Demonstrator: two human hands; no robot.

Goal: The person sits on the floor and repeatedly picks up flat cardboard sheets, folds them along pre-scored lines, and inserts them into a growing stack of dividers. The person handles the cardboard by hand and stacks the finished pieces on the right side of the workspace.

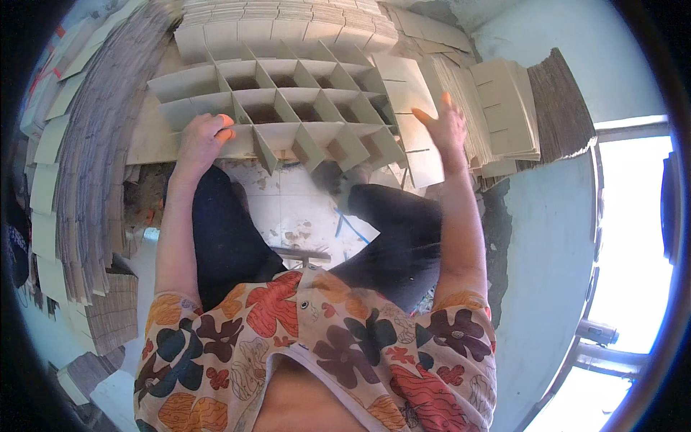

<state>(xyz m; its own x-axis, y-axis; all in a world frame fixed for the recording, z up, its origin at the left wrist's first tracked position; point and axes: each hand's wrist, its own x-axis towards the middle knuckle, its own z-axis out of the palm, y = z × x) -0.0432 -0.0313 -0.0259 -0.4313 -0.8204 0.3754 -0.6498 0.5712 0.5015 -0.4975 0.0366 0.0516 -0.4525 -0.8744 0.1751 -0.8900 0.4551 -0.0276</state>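
A grid of interlocked cardboard dividers (288, 133) stands on the work surface in front of me, its square cells facing up. My left hand (204, 144), with orange covers on its fingertips, is closed in a pinch at the grid's near left side, on a cardboard strip there. Along the grid's right end lies a pale slotted cardboard strip (410, 90). My right hand (445, 131) is over that strip's right edge, thumb and fingers spread, with orange on the fingertips. Whether it presses on the strip I cannot tell.
Stacked cardboard strips (288, 32) stand behind the grid. More slotted strips (500, 108) are stacked at the right, by a pale blue wall (554, 237). A tall bank of cardboard sheets (93, 158) curves along the left. Scraps litter the tiled floor (288, 209) between my legs.
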